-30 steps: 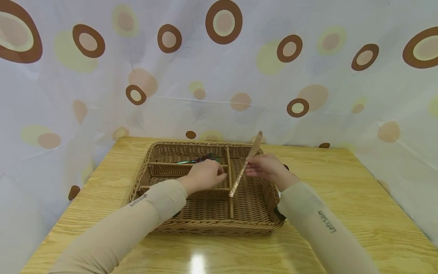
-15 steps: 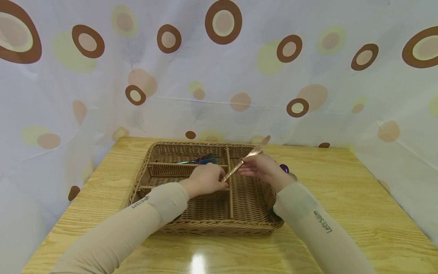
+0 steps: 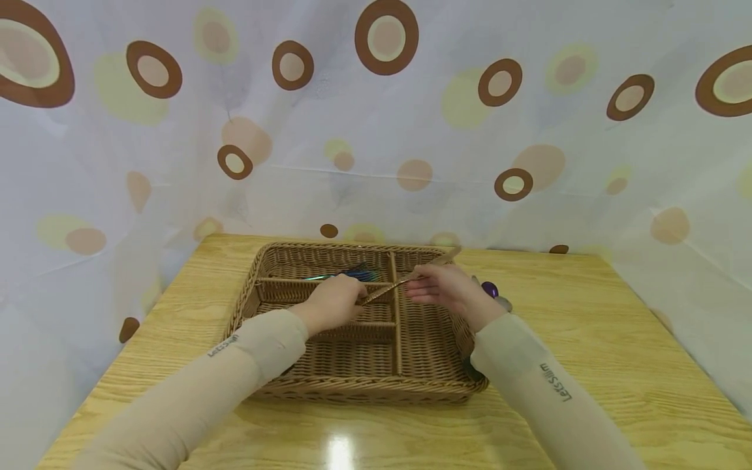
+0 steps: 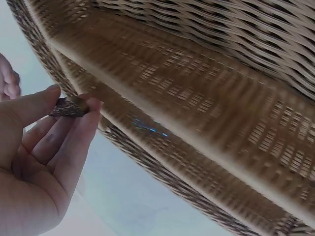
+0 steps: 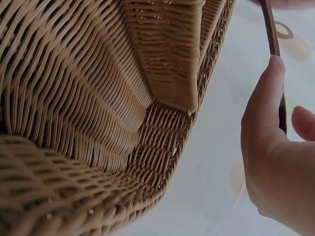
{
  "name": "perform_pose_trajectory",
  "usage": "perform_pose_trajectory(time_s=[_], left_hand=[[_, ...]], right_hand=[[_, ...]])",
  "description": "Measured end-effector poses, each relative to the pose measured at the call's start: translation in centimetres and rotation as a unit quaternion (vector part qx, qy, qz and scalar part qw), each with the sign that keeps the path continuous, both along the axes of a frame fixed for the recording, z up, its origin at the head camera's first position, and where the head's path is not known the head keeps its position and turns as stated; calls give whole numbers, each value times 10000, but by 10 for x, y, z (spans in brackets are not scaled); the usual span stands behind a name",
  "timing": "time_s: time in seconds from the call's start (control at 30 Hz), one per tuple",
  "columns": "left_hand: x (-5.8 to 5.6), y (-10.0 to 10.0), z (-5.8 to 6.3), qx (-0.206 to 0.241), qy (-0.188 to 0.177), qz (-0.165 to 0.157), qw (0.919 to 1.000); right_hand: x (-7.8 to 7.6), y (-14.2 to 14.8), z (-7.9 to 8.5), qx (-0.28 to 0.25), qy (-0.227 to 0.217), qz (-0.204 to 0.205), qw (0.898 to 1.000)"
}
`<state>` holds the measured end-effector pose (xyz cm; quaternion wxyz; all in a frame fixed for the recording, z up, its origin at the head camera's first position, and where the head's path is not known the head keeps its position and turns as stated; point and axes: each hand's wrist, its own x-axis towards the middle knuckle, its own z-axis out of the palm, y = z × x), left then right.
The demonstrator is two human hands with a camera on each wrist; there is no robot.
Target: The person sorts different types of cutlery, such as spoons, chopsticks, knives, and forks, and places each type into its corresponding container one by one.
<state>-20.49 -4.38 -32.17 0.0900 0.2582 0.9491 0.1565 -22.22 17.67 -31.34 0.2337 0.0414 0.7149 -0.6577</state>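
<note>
A copper-coloured table knife (image 3: pixel 384 292) with a textured handle is held slantwise above the wicker basket (image 3: pixel 376 390). My left hand (image 3: pixel 331 303) pinches the handle end between thumb and fingers; the left wrist view shows the handle's tip (image 4: pixel 70 106) there. My right hand (image 3: pixel 452 290) is at the knife's middle, its straight fingers lying against the knife (image 5: pixel 271 27). Its thumb stands a little apart in the right wrist view. The blade points to the back right, partly covered by that hand. Shiny blue-green cutlery (image 3: pixel 358 274) lies in the basket's back left compartment.
Wicker dividers (image 3: pixel 395 352) split the basket into several compartments. Beyond my right wrist show a rounded purple piece (image 3: pixel 489 288) and a grey rounded piece (image 3: pixel 504 303), partly hidden. The basket stands on a wooden table (image 3: pixel 564 313) before a dotted curtain (image 3: pixel 376 130).
The knife has swung from steep to nearly level, its handle end going left. My left hand, earlier apart from it, has taken the handle end and moved left. My right hand has barely moved.
</note>
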Motion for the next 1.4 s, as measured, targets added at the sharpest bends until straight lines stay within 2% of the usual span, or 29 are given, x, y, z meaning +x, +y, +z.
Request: perform_pose_trajectory(time_s=[0.27, 0.5, 0.67, 0.77, 0.9, 1.07, 1.27, 1.4], left_hand=[[-8, -38, -4, -289, 23, 98, 9995], [-18, -77, -5, -530, -103, 132, 9985], [-27, -101, -7, -1049, -151, 238, 9941], [-31, -110, -10, -1327, -51, 214, 9909], [-32, -114, -11, -1532, -102, 252, 9878], [-31, -105, -12, -1809, -293, 266, 9827], [-29, -105, -20, -1909, -602, 303, 9793], [-30, -104, -24, -2038, -595, 262, 9769]], right_hand=[[1, 14, 4, 63, -30, -179, 9998], [2, 30, 0, 183, 55, -177, 9997], [4, 40, 0, 184, 46, -258, 9995], [5, 45, 0, 225, 63, -278, 9993], [6, 54, -2, 316, 70, -262, 9991], [10, 71, -7, 453, 38, -322, 9984], [13, 94, -13, 725, 34, -547, 9959], [15, 108, -15, 789, 8, -646, 9948]])
